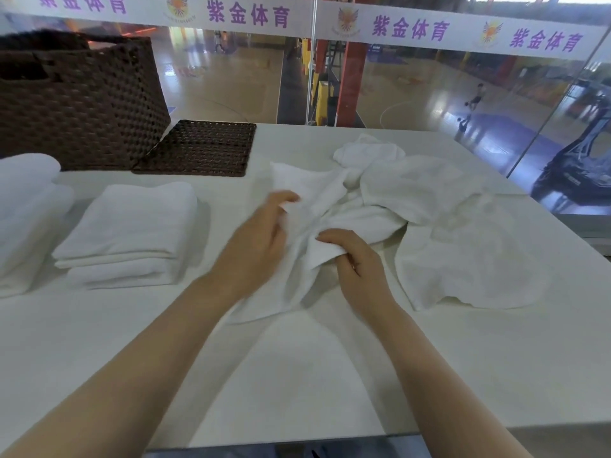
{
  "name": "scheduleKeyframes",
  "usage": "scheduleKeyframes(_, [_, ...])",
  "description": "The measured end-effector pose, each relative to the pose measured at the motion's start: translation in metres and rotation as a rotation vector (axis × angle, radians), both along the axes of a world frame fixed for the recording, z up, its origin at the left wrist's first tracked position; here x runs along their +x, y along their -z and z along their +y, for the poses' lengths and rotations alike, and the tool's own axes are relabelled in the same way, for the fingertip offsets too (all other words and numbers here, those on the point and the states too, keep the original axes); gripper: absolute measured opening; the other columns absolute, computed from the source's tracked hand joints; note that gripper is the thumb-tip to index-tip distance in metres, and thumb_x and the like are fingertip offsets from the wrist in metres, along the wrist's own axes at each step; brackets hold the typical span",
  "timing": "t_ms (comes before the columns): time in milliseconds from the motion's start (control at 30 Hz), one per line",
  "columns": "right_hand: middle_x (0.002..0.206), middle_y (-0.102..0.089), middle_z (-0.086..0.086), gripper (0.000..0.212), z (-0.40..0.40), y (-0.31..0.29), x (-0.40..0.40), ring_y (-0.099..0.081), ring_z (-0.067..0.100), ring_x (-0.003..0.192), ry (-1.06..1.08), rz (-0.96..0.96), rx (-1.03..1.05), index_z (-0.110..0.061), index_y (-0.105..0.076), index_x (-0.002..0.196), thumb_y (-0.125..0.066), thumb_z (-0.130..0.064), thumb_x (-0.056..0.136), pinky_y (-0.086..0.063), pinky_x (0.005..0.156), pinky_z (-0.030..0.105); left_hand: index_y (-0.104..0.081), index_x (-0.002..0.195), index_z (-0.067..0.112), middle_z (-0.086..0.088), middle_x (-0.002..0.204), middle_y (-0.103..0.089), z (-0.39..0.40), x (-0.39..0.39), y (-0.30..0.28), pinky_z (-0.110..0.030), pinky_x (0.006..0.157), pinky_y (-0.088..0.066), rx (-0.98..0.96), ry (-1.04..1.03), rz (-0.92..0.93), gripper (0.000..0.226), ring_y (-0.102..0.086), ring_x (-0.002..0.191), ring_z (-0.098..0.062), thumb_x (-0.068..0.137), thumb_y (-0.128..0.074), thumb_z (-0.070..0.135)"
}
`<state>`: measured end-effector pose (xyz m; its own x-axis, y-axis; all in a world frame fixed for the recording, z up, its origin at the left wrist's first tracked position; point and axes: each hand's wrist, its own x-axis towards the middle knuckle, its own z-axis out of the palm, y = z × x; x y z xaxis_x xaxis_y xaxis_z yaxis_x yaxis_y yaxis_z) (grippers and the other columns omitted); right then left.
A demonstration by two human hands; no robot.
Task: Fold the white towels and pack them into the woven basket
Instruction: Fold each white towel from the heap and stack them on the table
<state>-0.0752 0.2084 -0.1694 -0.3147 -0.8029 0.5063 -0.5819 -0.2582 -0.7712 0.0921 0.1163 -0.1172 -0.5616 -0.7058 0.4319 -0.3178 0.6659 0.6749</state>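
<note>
I see both hands working at the middle of the white table, on a crumpled white towel that lies unfolded there. The right hand pinches a corner of that towel between thumb and curled fingers, the corner sticking up past the knuckles. The left hand is blurred; its fingers curl onto the same towel a little further up, and it seems to grip a fold of cloth, though I cannot make out the fingertips clearly. A second loose towel sprawls just to the right, touching the first, with a smaller bunched towel behind them. On the left of the table sits a folded stack of white towels, and at the far left edge another folded pile, partly cut off. The dark woven basket stands at the back left; I cannot tell what is inside it from this angle. Its flat woven lid lies on the table with one edge against the basket's base.
</note>
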Motion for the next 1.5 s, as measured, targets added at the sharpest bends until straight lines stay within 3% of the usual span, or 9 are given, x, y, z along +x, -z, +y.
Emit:
scheduleKeyframes(100, [0.09,-0.063,-0.012,0.026,-0.004,-0.003,0.004,-0.059,0.005,0.08,-0.004,-0.141,0.109,-0.024,-0.055,0.107,-0.049,-0.004,0.091,-0.048,0.072,0.022,-0.036,0.138,0.041,0.012,0.119,-0.051,0.013,-0.009,0.024,-0.032,0.089,-0.046,0.025,0.238,-0.181,0.052,-0.053,0.104,-0.008,0.087,-0.044,0.037])
scheduleKeyframes(233, [0.111,-0.058,-0.015,0.035,0.001,0.013,0.005,-0.059,0.0,0.098,0.009,-0.242,0.234,-0.031,-0.04,0.116,-0.06,-0.022,0.088,-0.05,0.083,0.027,-0.042,0.127,0.044,0.014,0.104,-0.056,0.004,-0.011,0.052,-0.039,0.076,-0.051,-0.098,0.162,-0.315,0.039,-0.056,0.091,-0.009,0.09,-0.053,0.047])
scheduleKeyframes(433, [0.115,-0.051,0.004,0.054,-0.008,0.036,0.018,-0.052,0.024,0.103,0.407,0.311,0.236,-0.012,-0.047,0.119,-0.073,-0.026,0.074,-0.048,0.083,0.035,-0.056,0.103,0.031,0.012,0.09,-0.061,-0.005,-0.011,0.049,-0.026,0.069,-0.045,-0.05,0.009,-0.127,0.012,-0.056,0.08,-0.006,0.095,-0.049,0.025])
scheduleKeyframes(767, [0.101,-0.06,0.005,0.024,-0.014,-0.04,-0.005,-0.057,0.029,0.092,0.475,0.631,0.301,-0.015,-0.061,0.106,-0.059,-0.027,0.086,-0.049,0.078,0.041,-0.056,0.09,0.026,0.007,0.082,-0.06,-0.013,-0.004,-0.006,-0.02,0.068,-0.039,-0.032,-0.214,0.214,0.017,-0.054,0.078,-0.011,0.09,-0.049,0.011])
scheduleKeyframes(967, [0.098,-0.064,0.004,0.021,-0.007,-0.078,-0.049,-0.058,0.027,0.086,0.594,0.526,0.191,-0.019,-0.061,0.109,-0.05,-0.017,0.092,-0.035,0.065,0.031,-0.061,0.097,0.02,0.003,0.092,-0.062,-0.031,0.02,-0.045,-0.013,0.07,-0.038,-0.096,-0.361,0.357,0.023,-0.054,0.084,-0.01,0.086,-0.045,0.008])
scheduleKeyframes(1067, [0.099,-0.069,0.001,0.022,0.006,-0.07,-0.071,-0.059,0.019,0.084,0.481,0.436,0.121,-0.018,-0.067,0.112,-0.052,-0.013,0.096,-0.035,0.068,0.025,-0.058,0.097,0.029,0.012,0.09,-0.058,-0.042,0.039,-0.042,-0.016,0.072,-0.038,-0.166,-0.299,0.169,0.026,-0.052,0.086,-0.01,0.088,-0.045,0.007])
scheduleKeyframes(1200, [0.09,-0.067,-0.012,0.025,0.014,-0.058,-0.061,-0.062,0.01,0.076,0.296,0.109,0.099,-0.024,-0.067,0.105,-0.051,-0.008,0.094,-0.048,0.069,0.024,-0.059,0.1,0.032,0.016,0.095,-0.059,-0.034,0.043,-0.025,-0.008,0.07,-0.037,-0.019,-0.097,-0.005,0.025,-0.053,0.083,0.002,0.093,-0.054,0.009])
scheduleKeyframes(1333, [0.104,-0.067,-0.017,0.024,0.014,-0.06,-0.041,-0.059,0.005,0.102,0.124,0.085,0.071,-0.025,-0.067,0.104,-0.05,-0.01,0.098,-0.044,0.084,0.022,-0.06,0.105,0.027,0.022,0.072,-0.051,-0.024,0.045,-0.02,-0.006,0.061,-0.037,0.277,0.072,-0.03,0.023,-0.047,0.064,0.003,0.089,-0.067,0.012])
scheduleKeyframes(1500, [0.105,-0.068,-0.014,0.035,0.013,-0.074,-0.024,-0.061,0.006,0.105,-0.069,-0.063,0.086,-0.02,-0.067,0.103,-0.043,0.004,0.094,-0.046,0.09,0.022,-0.066,0.11,0.027,0.001,0.101,-0.063,-0.028,0.057,-0.022,-0.02,0.085,-0.042,0.299,0.092,0.066,0.019,-0.057,0.091,-0.01,0.098,-0.054,0.017])
